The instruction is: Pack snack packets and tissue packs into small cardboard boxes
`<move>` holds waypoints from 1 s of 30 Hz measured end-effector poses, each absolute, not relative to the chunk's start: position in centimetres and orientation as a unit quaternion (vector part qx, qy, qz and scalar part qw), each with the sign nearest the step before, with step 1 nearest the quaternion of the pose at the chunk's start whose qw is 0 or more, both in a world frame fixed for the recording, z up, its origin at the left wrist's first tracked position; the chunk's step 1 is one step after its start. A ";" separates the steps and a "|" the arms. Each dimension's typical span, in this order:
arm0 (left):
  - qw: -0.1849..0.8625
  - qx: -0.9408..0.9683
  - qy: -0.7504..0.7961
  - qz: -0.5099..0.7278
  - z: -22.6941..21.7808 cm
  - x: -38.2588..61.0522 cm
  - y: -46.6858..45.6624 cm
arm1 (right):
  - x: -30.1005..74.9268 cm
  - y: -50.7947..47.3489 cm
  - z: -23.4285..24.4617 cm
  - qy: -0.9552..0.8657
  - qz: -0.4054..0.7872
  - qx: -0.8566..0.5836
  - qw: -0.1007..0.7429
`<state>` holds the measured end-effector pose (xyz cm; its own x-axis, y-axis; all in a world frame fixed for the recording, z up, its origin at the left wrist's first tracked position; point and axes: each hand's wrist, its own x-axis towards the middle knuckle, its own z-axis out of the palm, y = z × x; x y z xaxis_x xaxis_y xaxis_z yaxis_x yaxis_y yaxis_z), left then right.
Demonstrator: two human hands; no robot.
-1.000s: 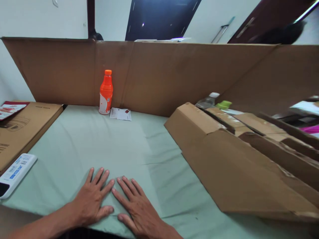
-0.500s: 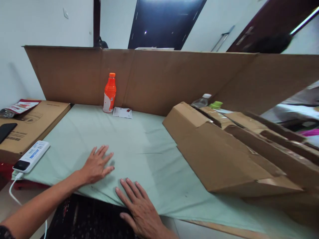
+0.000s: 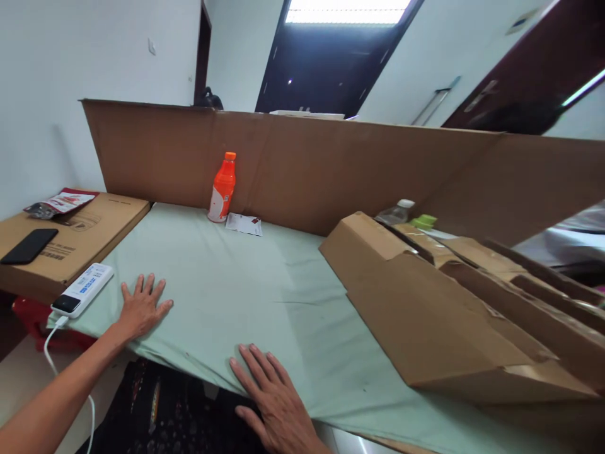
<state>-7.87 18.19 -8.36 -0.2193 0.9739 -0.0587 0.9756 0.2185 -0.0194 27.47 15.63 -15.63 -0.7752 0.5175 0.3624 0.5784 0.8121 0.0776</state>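
Note:
My left hand (image 3: 142, 309) lies flat with fingers spread on the pale green cloth (image 3: 212, 271) covering the table. It holds nothing; nearest to it is a white power bank (image 3: 89, 287) with a white cable (image 3: 51, 343) plugged in. My right hand (image 3: 276, 394) rests at the table's front edge, fingers stretched out and also bare. Farther back, an orange bottle (image 3: 223, 189) stands upright, and a small white packet (image 3: 244, 224) lies flat beside its base.
On the right stands a large cardboard box (image 3: 425, 309) with open compartments; a clear bottle with a white cap (image 3: 397, 211) and a green cap (image 3: 424, 221) show behind it. A cardboard panel (image 3: 302, 164) closes the back. At left, a flat carton (image 3: 113, 217) bears a black phone (image 3: 31, 246) and a red-white pouch (image 3: 66, 202).
My left hand has moved left across the cloth, closer to the power bank. My right hand stays at the front edge. The whole view has shifted slightly as the head turned.

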 end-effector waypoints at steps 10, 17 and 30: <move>0.033 0.577 0.815 -0.038 -7.4 -6.9 15.5 | 27.3 15.6 -15.7 -0.922 -0.156 -0.261 0.240; 0.171 0.654 0.736 -0.043 -3.8 -5.9 16.5 | 27.8 15.7 -15.8 -0.928 -0.159 -0.259 0.216; 0.150 0.835 0.529 0.018 -4.6 6.1 32.6 | 27.2 17.1 -18.8 -0.909 -0.194 -0.304 0.210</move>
<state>6.10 32.60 -4.57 0.4394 0.8889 -0.1291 0.8783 -0.3951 0.2691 27.22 17.06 -18.78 -0.7270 0.4707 0.4999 0.6339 0.7399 0.2252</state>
